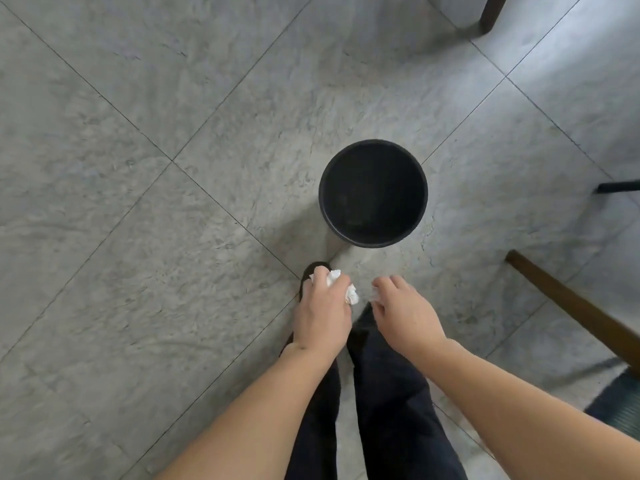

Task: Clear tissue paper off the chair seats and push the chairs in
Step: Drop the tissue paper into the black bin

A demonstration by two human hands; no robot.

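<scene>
One black round bin stands on the grey tiled floor, its mouth open and dark inside, with nothing I can make out in it. Two hands reach forward over the person's dark trousers, both short of the bin's near rim. The left hand is curled round one crumpled wad of white tissue paper, which pokes out between the fingers and past the thumb side, above a dark shoe. The right hand sits just beside it, fingers bent downward and loosely spread; a small white speck shows near its fingertips, but whether it pinches a scrap of tissue or holds nothing I cannot tell. The two hands are close but not touching. Around the edges I count three dark bits of furniture: one wooden leg at the top right, one thin black bar at the right edge, and one brown wooden rail slanting down the right side, with a patch of dark green woven seat at the lower right corner beneath it.
</scene>
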